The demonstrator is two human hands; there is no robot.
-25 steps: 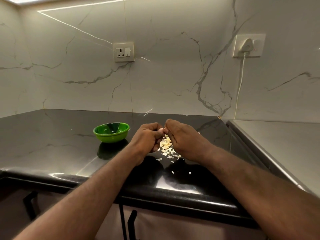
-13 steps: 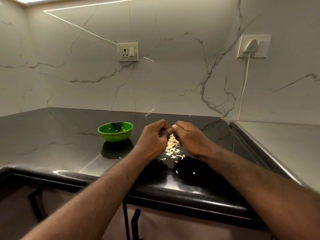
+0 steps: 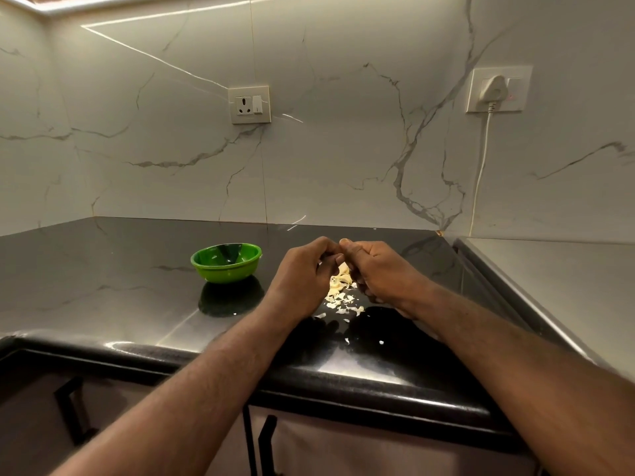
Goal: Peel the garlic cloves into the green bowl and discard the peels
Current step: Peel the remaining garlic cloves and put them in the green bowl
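The left hand [image 3: 302, 273] and the right hand [image 3: 381, 273] are meeting fingertip to fingertip just above the dark desk [image 3: 103, 269]. Both are curling narrow and pinching a garlic clove [image 3: 323, 263] between them. Directly under the hands, in the gap between the wrists, a pile of peels [image 3: 340, 293] is lying on the desk, and a few loose flakes are trailing toward the near edge. The green bowl [image 3: 223, 274] is standing upright well to the left of the left hand, apart from it and from the pile. The bowl is glossy and is casting a dark reflection on the polished surface in front of it. The peels are looking pale cream and papery, with some thicker yellowish curls near the top of the heap. Only a pale sliver of the clove is showing at the left fingertips, the knuckles are covering the rest, and how much skin is on it cannot be told. The bowl's contents are hard to make out.
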